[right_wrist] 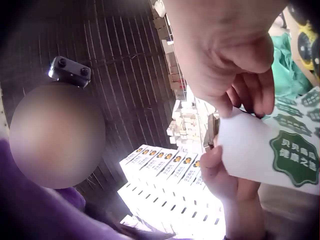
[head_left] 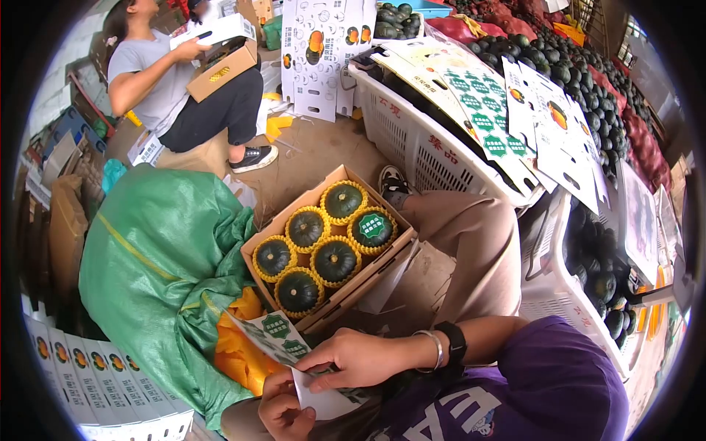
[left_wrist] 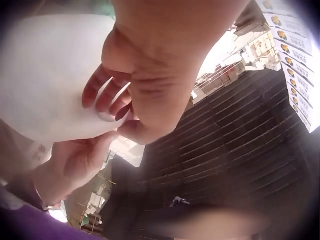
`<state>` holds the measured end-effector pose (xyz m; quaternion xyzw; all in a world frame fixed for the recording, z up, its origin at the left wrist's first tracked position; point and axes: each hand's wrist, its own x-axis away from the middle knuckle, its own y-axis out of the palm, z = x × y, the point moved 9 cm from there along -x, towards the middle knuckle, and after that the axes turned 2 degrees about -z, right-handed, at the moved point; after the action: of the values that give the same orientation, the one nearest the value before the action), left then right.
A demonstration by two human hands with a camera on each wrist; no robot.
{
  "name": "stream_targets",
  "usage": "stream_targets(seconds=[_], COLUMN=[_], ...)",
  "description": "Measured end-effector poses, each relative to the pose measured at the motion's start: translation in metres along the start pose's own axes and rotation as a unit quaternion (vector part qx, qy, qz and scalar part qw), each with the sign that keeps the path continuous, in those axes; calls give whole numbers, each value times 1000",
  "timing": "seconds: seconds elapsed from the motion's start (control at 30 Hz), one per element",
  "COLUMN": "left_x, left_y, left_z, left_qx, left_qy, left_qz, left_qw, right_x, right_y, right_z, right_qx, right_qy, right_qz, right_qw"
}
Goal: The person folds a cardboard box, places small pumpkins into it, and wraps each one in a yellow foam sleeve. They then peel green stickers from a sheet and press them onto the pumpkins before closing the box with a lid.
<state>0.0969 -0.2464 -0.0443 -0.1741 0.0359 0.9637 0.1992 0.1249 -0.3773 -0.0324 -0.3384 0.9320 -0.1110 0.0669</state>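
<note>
Closest in, at the person's lap, both bare hands work on the sheet of stickers. The right hand pinches its edge between thumb and bent fingers; the left hand pinches it just beside, thumb against fingers. Two pinches so near each other probably keep the thin sheet firm at that blank end, where the backing shows white; green labels cover the part beyond.

Just past the sheet stands the cardboard box, tilted in this view, its top uncovered, likely set within easy reach. It holds six dark green squashes, each in a yellow foam net, presumably to stop them knocking together. The squash at the right already wears a green label, facing up where it can be read.

Beside the box slumps a bulging green sack, with orange-yellow material next to its near side. On the other side, printed cardboard sheets lie across a white crate, which seems to serve as a shelf. Farther off, another person sits holding a carton.
</note>
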Motion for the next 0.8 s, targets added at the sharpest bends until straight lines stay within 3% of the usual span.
stream_targets(seconds=[0.07,0.1,0.13,0.2,0.23,0.27,0.3,0.33,0.37,0.43,0.47,0.53,0.57,0.6,0.7,0.77,0.8], left_x=[-4,-3,-4,-5,-6,-7,-7,-6,-7,-6,-6,-5,-5,-4,-6,-9,-11], left_y=[3,-1,-3,-6,-9,-13,-17,-21,-23,-26,-28,-29,-31,-32,-32,-30,-28], left_z=[5,-5,-4,-9,-12,-14,-17,-19,-22,-27,-29,-34,-35,-37,-44,-46,-46], left_qx=[77,132,132,159,159,153,146,139,131,119,114,112,113,114,118,115,121], left_qy=[30,-26,-21,-34,-52,-70,-96,-117,-134,-162,-172,-191,-201,-209,-228,-228,-227], left_qz=[-5,10,12,22,34,48,64,78,87,102,108,118,122,125,128,121,118], left_qw=[997,991,991,986,985,985,983,980,978,974,973,968,965,963,958,959,959], right_x=[-8,-11,-16,-17,-19,-22,-20,-24,-29,-57,-62,-81,-81,-83,-80,-80,-76], right_y=[0,-6,-7,-22,-57,-104,-159,-201,-226,-254,-258,-245,-234,-224,-233,-248,-241], right_z=[30,37,50,73,83,106,102,109,113,151,160,213,230,229,252,270,271], right_qx=[-168,-229,-284,-317,-245,-174,110,339,448,582,582,602,602,609,566,446,446], right_qy=[48,41,49,92,89,88,63,3,12,68,64,200,233,191,227,211,213], right_qz=[36,44,46,57,123,241,358,423,422,322,323,133,99,104,104,155,156], right_qw=[984,971,956,942,957,951,925,840,788,744,743,761,757,763,786,856,855])
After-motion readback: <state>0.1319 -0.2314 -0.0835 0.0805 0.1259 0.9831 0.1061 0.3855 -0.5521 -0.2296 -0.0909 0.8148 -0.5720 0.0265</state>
